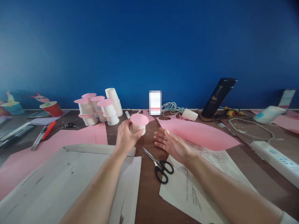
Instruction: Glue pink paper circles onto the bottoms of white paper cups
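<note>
My left hand (127,135) is wrapped around a white paper cup (140,129) that has a pink paper disc (139,119) on its top. To its right, my right hand (171,143) is open, fingers stretched toward the cup and apart from it. Black-handled scissors (160,168) lie on the table below and between the hands, their blades pointing up and to the left. Beyond my right hand lies a curled sheet of pink paper (198,132) with cut-out edges. Stacked cups topped with pink discs (106,102) stand left of my left hand.
A tall stack of plain cups (114,101) leans behind the topped ones. A box cutter (43,135) rests on pink paper at left. Toward the back right are a tipped cup (190,114), a black flask (218,96) and a power strip (277,157). A phone (155,102) stands by the wall.
</note>
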{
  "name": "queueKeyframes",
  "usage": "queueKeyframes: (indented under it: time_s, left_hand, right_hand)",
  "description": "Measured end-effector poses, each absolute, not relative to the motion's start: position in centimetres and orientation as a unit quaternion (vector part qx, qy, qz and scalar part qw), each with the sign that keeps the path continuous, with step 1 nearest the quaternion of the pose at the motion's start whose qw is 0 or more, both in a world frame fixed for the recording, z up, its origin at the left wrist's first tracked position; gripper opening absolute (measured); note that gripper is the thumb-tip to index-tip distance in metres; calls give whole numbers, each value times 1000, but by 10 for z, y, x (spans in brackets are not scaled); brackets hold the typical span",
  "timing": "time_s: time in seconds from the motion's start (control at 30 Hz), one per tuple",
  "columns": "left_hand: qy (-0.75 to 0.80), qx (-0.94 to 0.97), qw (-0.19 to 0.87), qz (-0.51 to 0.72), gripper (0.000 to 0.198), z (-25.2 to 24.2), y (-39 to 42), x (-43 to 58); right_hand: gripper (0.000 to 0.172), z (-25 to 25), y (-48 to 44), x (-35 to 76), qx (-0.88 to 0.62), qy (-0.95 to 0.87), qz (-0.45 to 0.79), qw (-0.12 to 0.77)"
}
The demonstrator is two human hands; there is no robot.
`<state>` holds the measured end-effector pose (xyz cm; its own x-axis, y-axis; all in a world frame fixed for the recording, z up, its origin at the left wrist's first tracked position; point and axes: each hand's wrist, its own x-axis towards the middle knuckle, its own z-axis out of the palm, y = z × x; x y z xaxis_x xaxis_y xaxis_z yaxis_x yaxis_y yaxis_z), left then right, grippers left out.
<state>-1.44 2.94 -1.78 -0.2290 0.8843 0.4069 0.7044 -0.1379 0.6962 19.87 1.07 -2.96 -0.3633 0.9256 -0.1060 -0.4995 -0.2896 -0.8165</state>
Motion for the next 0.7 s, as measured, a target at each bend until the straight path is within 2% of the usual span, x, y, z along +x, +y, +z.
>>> queueKeyframes:
  time_s: [0.23,0.5,0.7]
  left_hand:
    - [780,491,2,389,56,-22,54,-61]
    - [819,468,27,330,62,-30,58,-74]
    - [817,462,31,344,60,-42,66,-81]
  right_hand:
    - [43,-26,7,199,-321,-379,729,471]
    - [40,-30,10,203,-319,-410,715,468]
    - [40,-28,9,203,-324,-412,714,464]
